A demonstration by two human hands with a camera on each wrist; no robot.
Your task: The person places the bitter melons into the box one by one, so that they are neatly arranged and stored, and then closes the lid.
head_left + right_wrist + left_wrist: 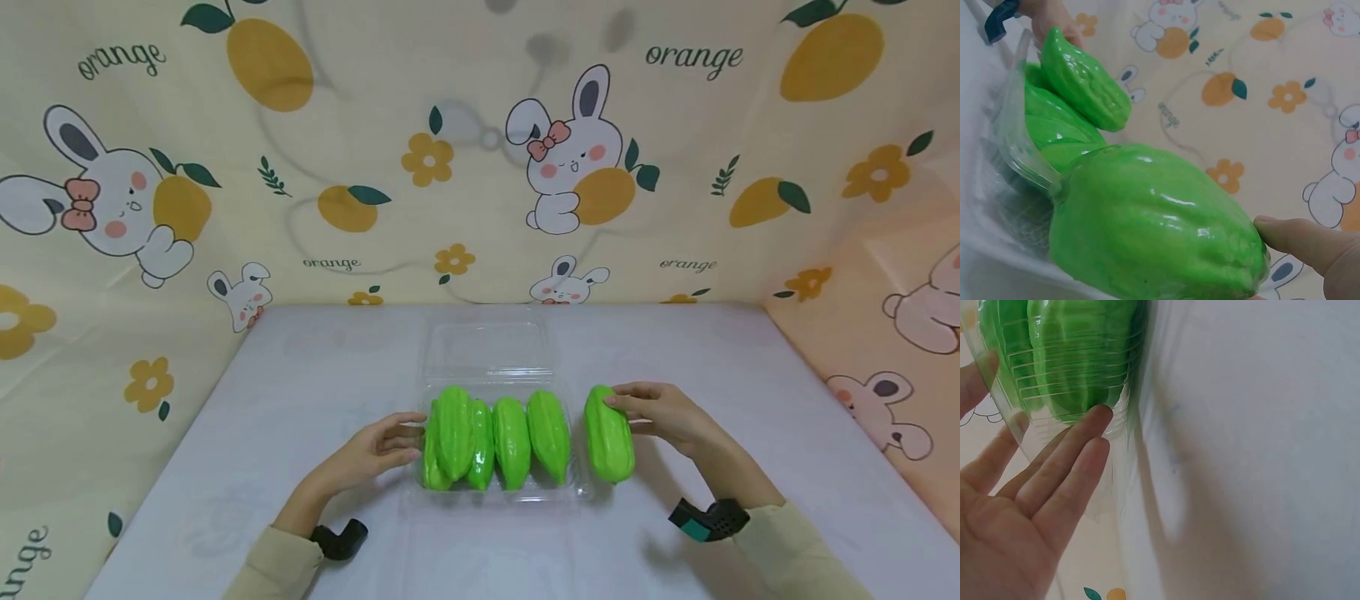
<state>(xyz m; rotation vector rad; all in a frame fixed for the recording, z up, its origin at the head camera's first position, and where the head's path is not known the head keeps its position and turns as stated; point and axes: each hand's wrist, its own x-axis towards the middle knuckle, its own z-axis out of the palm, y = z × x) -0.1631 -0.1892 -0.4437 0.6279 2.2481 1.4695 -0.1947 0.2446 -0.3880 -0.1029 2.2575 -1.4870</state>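
Several glossy green star fruits lie side by side in a clear plastic clamshell box, one of them resting up on its neighbours at the left end. Just beyond the box's right side, my right hand holds another star fruit by its far end. In the right wrist view this held fruit looms large, with a fingertip on its end; the other fingers are mostly hidden. Against the box's left wall, my left hand has its fingers extended, tips at the ridged plastic.
The box's clear lid lies folded back towards the rear of the white table. Behind and beside the table hangs a cream cloth printed with rabbits and oranges. Each wrist wears a dark strapped device.
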